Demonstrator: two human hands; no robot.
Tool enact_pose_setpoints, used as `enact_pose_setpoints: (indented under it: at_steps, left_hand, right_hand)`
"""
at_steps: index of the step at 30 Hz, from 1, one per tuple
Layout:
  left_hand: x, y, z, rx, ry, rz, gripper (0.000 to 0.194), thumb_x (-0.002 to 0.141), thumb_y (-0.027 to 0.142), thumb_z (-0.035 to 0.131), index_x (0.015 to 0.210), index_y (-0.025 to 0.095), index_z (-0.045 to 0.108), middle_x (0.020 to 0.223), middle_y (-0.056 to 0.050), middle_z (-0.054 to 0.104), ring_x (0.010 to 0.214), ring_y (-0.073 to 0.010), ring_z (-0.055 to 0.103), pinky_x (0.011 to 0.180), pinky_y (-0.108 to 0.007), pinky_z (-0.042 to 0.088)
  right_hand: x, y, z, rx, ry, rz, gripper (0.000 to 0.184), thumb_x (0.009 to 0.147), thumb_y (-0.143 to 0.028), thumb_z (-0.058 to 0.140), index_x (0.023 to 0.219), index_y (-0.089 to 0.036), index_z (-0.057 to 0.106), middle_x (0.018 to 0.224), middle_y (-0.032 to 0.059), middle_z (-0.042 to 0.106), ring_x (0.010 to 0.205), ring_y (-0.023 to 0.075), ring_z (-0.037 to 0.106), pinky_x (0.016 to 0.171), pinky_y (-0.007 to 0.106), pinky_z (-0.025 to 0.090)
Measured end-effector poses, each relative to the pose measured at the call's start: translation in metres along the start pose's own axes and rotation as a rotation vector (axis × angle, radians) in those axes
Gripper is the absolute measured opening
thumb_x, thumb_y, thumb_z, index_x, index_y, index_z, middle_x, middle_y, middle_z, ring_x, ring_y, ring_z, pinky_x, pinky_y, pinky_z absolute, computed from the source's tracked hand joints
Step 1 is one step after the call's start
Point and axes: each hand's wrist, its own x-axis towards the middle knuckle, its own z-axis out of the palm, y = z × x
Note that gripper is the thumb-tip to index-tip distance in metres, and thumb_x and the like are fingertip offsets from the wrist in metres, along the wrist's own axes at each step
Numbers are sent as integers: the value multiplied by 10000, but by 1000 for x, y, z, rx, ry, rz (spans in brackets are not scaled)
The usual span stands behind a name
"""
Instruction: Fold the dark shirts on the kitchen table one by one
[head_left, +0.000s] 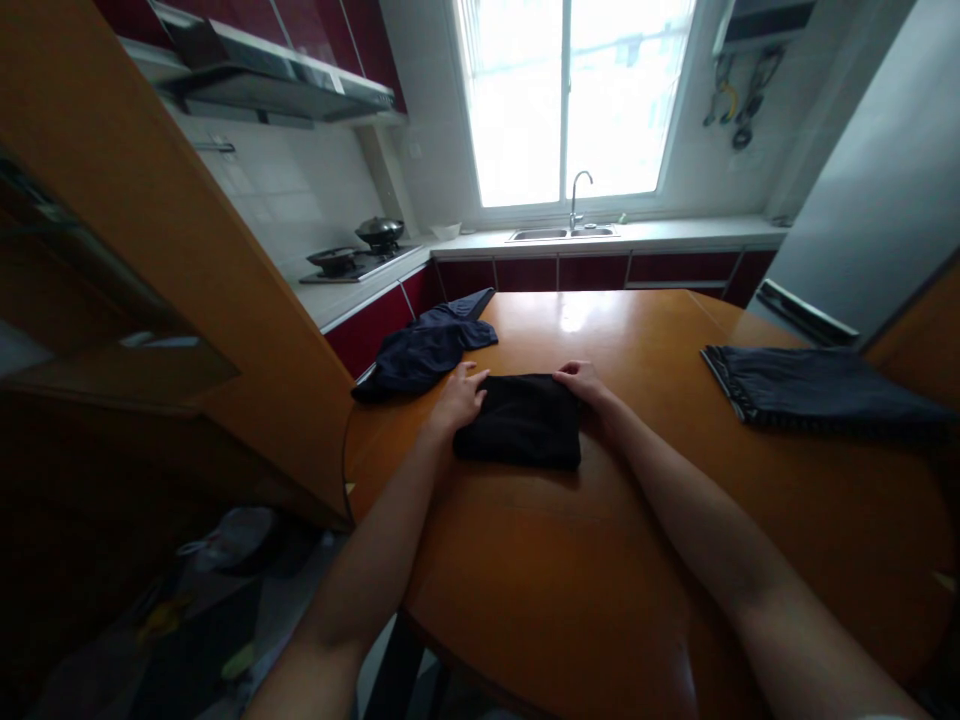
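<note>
Wooden table [555, 570] bearing dark folded clothes [521, 425].

Both bare forearms reach forward, angled inward. The left hand [459, 400] lies with its fingers spread slightly; the right hand [583, 382], level with it and apart, turns inward, its fingertips [559, 376] drawn together in a pinch.
</note>
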Motion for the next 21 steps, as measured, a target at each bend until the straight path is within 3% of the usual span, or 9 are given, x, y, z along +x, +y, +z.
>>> enact_pose_setpoints:
  at_steps: [3, 7, 14, 21]
  left_hand:
    - [7, 20, 11, -44, -91, 196, 497, 993, 361, 456, 1477, 251, 475, 1594, -65, 341, 1464, -267, 301, 1218, -422, 167]
    - [8, 24, 30, -26, -302, 122, 561, 1000, 535, 381, 1519, 321, 394, 1640, -49, 252, 1520, -306, 147, 1194, -579, 26]
    - [6, 8, 33, -62, -310, 34, 625, 982, 605, 346, 1539, 322, 351, 1660, -41, 156, 1531, -325, 38, 1176, -614, 23]
    - [5, 10, 33, -47, -291, 24, 617, 982, 603, 336, 1533, 328, 365, 1661, -27, 160, 1529, -341, 14, 1169, -633, 26]
  right_hand:
    - [1, 1, 2, -16, 1, 1, 145, 769, -290, 679, 783, -149, 706, 766, 47, 712, 684, 150, 617, 604, 234, 468]
    - [3, 5, 0, -57, 19, 13, 184, 761, -339, 707, 794, -159, 717, 786, 48, 721, 720, 165, 642, 652, 254, 489]
    - [5, 17, -16, -146, 139, 27, 182, 710, -381, 761, 742, -209, 714, 737, 15, 707, 793, 188, 665, 860, 348, 491]
    - [-16, 17, -20, -66, 223, -109, 382, 896, -422, 501, 1054, -133, 692, 1049, 142, 726, 967, 229, 669, 882, 351, 506]
